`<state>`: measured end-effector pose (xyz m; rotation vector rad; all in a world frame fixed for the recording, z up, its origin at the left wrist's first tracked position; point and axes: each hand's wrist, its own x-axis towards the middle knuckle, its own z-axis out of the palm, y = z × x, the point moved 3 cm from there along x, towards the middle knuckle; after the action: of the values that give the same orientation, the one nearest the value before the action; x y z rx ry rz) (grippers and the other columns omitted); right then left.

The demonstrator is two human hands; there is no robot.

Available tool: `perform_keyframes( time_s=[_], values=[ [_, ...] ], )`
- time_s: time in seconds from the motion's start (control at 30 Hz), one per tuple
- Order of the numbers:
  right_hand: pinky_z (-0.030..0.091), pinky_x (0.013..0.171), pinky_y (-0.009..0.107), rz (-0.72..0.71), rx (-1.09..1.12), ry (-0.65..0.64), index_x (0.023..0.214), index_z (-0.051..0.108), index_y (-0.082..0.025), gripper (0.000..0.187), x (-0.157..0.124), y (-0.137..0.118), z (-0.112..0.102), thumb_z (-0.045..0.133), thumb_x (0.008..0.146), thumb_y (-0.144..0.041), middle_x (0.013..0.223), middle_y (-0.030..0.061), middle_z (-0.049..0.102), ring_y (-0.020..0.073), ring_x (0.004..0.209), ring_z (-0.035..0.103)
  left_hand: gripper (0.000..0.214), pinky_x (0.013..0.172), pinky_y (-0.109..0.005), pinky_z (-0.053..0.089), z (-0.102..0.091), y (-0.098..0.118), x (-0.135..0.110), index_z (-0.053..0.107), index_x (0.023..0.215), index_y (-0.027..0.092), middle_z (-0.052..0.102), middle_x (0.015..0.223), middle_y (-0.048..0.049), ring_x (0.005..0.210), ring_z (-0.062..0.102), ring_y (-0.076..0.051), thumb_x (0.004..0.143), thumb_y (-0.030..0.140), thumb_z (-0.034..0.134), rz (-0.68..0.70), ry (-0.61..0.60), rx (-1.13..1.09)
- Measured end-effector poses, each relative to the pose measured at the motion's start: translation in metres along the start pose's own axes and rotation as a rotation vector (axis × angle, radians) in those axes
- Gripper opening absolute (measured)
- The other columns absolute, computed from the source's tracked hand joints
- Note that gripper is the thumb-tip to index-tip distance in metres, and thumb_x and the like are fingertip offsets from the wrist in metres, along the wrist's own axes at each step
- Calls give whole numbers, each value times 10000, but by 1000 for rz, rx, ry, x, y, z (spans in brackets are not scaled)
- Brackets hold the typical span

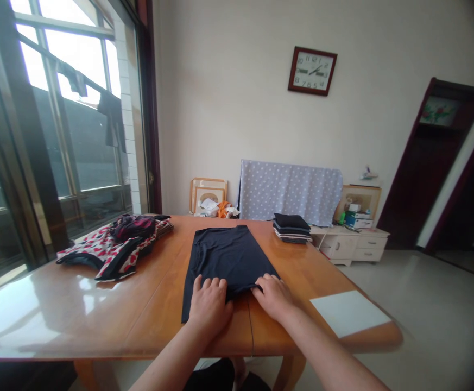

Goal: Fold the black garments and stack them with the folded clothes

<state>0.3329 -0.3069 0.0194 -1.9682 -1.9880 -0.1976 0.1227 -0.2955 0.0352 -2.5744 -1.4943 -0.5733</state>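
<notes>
A dark navy garment (224, 255) lies folded lengthwise on the wooden table in front of me, with wrinkles along its left side. My left hand (209, 301) is at its near edge, fingers curled over the cloth. At the near right corner, my right hand (275, 296) pinches the fabric between thumb and fingers. Part of the near edge is hidden by my hands. Whether it is a shirt or trousers, I cannot tell.
The wooden table (151, 304) bears a loose pile of patterned clothes (118, 244) at left. A neat stack of folded clothes (292, 228) sits at the far right. A white sheet (348, 312) lies by the right edge. Behind stands something under a dotted cloth (289, 190).
</notes>
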Motion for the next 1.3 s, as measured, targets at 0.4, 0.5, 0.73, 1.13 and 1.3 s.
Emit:
perform_keyframes(
  time_s=[0.4,0.5,0.73,1.13,1.3],
  values=[
    [394,886,312,-46,113,11,1046,694,-266,220,-6,14,12,587,854,-265,1048,49,669,237,1054,572,270,1023,-434,320,-3,-46,-7,642,999,217,700,987,-81,1013,621,-272,781,130,509,-78,-44,21],
    [398,912,303,-72,154,12,1073,687,-271,301,-8,20,14,578,807,-179,1077,43,667,230,1064,564,315,976,-403,353,-7,-55,-11,656,1027,236,712,989,-69,998,627,-258,781,125,494,-71,-62,-26],
    [395,975,301,-54,175,23,1117,684,-254,423,-14,50,12,534,747,-112,1148,52,664,224,1114,568,388,955,-384,370,-6,-65,-13,676,1085,255,723,1050,-57,1042,621,-255,772,118,492,-47,-89,-110],
    [416,993,307,23,354,35,1148,708,-213,426,-36,84,-6,546,755,-182,1202,70,692,227,1134,598,284,824,-295,429,-18,-80,-16,685,998,241,706,1055,-61,966,635,-234,788,174,505,13,-230,-323],
    [456,831,285,-7,470,-141,1004,738,-220,305,-64,72,-33,554,760,-215,992,36,737,216,934,650,147,680,-270,404,-45,-73,-32,654,824,222,683,840,-30,778,606,-199,818,265,513,74,-421,-357]
  ],
)
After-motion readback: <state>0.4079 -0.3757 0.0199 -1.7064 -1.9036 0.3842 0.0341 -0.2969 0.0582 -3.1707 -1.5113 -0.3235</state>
